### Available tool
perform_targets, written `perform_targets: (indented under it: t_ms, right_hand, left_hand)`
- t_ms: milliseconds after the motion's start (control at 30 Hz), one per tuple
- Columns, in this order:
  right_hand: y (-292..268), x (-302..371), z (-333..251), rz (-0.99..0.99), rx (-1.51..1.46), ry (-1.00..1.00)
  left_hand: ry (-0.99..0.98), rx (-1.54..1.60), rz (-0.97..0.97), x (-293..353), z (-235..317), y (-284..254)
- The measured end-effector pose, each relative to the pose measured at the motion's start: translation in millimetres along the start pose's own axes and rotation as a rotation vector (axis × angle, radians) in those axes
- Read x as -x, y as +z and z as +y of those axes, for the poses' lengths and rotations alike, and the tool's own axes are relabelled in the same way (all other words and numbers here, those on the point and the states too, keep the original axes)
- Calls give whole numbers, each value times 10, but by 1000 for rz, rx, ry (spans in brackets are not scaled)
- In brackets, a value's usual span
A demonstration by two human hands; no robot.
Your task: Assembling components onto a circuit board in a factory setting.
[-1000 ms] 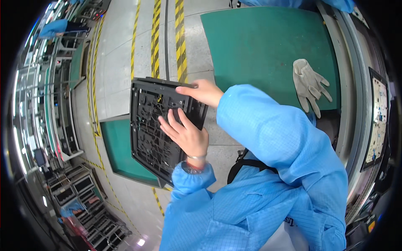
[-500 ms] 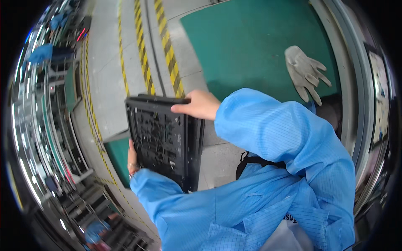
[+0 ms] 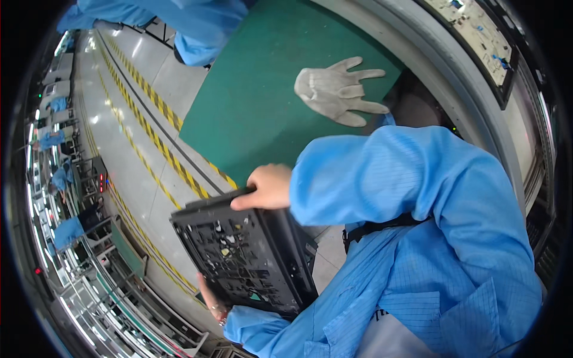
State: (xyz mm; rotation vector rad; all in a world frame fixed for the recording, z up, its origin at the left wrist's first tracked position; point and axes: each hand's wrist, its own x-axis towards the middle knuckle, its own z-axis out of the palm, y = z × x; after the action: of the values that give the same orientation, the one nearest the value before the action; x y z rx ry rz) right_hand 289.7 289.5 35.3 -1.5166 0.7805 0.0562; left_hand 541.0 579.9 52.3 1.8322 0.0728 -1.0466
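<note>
Between my hands, tilted in front of my body, is a black rectangular fixture tray [image 3: 239,250] full of small cutouts and raised parts. Behind its face another dark layer shows, so it may be more than one tray. My right hand [image 3: 267,188] grips the upper edge, thumb over the front and fingers behind. Along the lower left side my left hand [image 3: 209,295] is closed on the edge, its palm mostly hidden by the tray. A pale grey work glove [image 3: 340,91] lies flat on the green mat [image 3: 256,77], beyond my right sleeve.
Yellow-black striped tape [image 3: 149,128] runs along the grey floor at left. A person in blue [image 3: 203,30] stands at the far edge of the mat. Work lines [image 3: 125,304] with several people fill the left side. A machine's curved grey frame [image 3: 471,107] bounds the right.
My view has swung round, so the glove and mat sit further left and the person in blue has come into view. Both hands keep their hold on the tray, which appears lower and more tilted.
</note>
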Motion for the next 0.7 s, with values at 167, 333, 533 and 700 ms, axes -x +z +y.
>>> perform_targets:
  t_ms: [167, 333, 533, 700]
  right_hand:
    - [629, 701, 320, 493, -168, -204]
    - [1555, 567, 201, 823, -265, -75]
    - [1719, 381, 294, 978, 16, 67]
    - [1706, 384, 254, 1142, 368, 62]
  left_hand:
    - [176, -247, -123, -883, 299, -492]
    - [566, -957, -233, -1887, 1274, -171]
    - [768, -1038, -481, -2299, 1846, 256]
    - [1020, -1067, -297, -2028, 2142, 88]
